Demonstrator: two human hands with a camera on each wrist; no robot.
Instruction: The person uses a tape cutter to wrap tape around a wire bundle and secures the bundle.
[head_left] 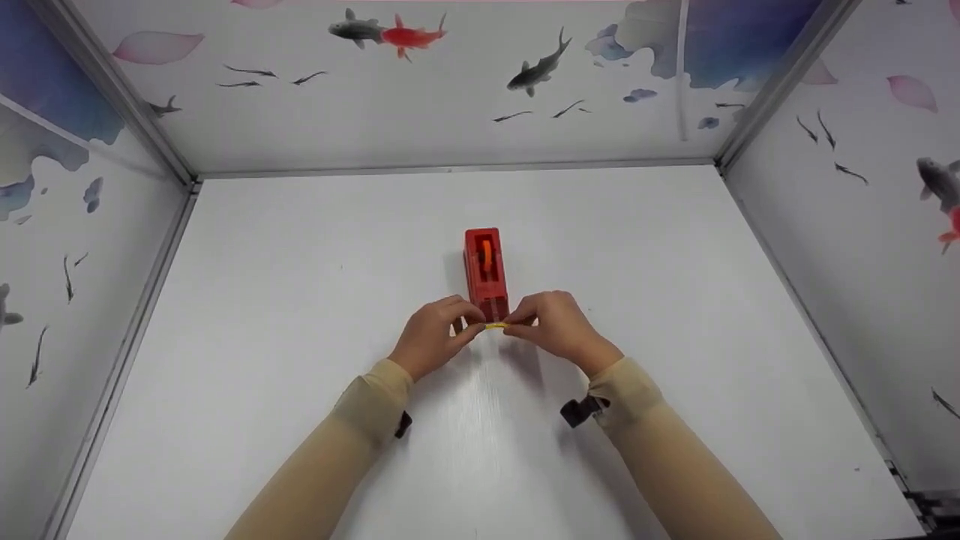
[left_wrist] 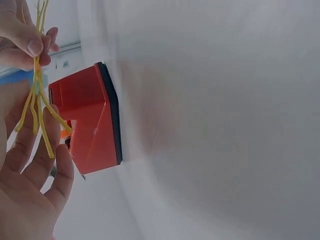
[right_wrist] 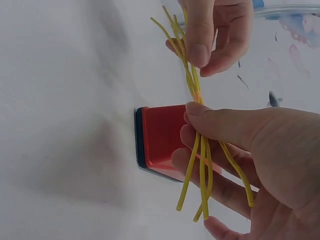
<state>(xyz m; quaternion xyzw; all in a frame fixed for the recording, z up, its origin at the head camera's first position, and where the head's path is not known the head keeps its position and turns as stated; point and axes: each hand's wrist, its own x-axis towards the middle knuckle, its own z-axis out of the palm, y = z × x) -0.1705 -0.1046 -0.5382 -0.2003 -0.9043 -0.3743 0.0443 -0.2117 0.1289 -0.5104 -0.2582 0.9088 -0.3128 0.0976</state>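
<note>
Yellow strands (right_wrist: 202, 155): between both hands, by the red tape dispenser's (head_left: 490, 289) near end
Left hand (head_left: 439, 330): pinching one half
Right hand (head_left: 561, 324): pinching next to the orange band (right_wrist: 197, 95)
Band: uneven tugging could totally slide it
Loose tails (right_wrist: 203, 195): might splay if a pinch goes slack, imo

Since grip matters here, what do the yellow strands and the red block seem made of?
Yellow strands: probably plastic-coated wire or plastic cord, smooth and matte to satin, as they curve and fan apart; which, I can't tell. Red block: likely hard moulded plastic, smooth, judging by its even colour and crisp edges.
</note>
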